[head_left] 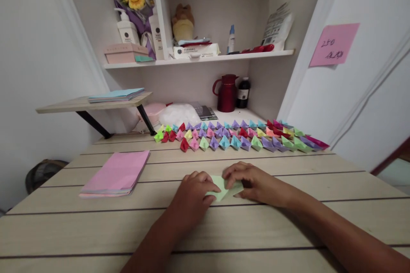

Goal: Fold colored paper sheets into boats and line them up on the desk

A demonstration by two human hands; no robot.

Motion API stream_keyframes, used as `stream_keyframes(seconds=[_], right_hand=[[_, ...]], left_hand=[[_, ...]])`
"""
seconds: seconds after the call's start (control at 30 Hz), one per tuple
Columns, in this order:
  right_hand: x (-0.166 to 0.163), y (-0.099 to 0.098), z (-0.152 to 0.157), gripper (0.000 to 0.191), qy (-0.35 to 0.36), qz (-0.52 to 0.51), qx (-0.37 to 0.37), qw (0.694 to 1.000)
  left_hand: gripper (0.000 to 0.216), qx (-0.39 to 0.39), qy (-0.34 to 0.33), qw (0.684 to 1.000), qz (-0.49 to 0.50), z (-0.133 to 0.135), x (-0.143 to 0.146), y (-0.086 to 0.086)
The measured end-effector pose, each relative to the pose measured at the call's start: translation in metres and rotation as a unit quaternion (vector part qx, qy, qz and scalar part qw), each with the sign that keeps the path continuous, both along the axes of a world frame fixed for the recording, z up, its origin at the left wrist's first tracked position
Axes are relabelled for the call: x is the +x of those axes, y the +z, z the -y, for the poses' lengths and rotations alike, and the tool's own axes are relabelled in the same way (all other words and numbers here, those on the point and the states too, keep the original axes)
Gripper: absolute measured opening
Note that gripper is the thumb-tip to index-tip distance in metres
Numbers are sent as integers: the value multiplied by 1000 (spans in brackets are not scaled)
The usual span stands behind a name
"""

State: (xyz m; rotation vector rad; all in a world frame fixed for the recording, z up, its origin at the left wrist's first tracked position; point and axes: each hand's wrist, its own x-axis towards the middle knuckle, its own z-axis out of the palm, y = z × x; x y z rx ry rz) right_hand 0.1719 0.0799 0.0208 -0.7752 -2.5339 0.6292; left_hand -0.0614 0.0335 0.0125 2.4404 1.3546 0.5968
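A light green sheet of folding paper (219, 182), partly folded, is between my two hands just above the wooden table (134, 230). My left hand (196, 194) grips its left side, thumb below and fingers on top. On the right side, my right hand (248, 181) pinches the paper with curled fingers and thumb. A slanting fold line runs through the middle of the sheet. The fingers cover both of its ends.
Rows of small folded paper boats (224, 142) in many colours line the table's back. A stack of pink paper (117, 172) lies at left. Blue paper (117, 95) rests on a raised stand (70, 106). A red jug (227, 93) and dark bottle (243, 92) stand behind.
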Motion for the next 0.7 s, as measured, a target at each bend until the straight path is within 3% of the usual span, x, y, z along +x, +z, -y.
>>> stream_keyframes(seconds=[0.17,0.37,0.7], right_hand=[[-3,-7,-5,12,-19,-20,-20,999],[-12,-14,-5,16,-106,-21,-11,994],[-23,-21,-10,13,-177,6,12,984]], left_hand=[[25,-9,-30,999,-12,2,-1,7],[25,-6,-39,999,-7,4,-2,10],[30,19,-31,998,-43,4,-2,8]])
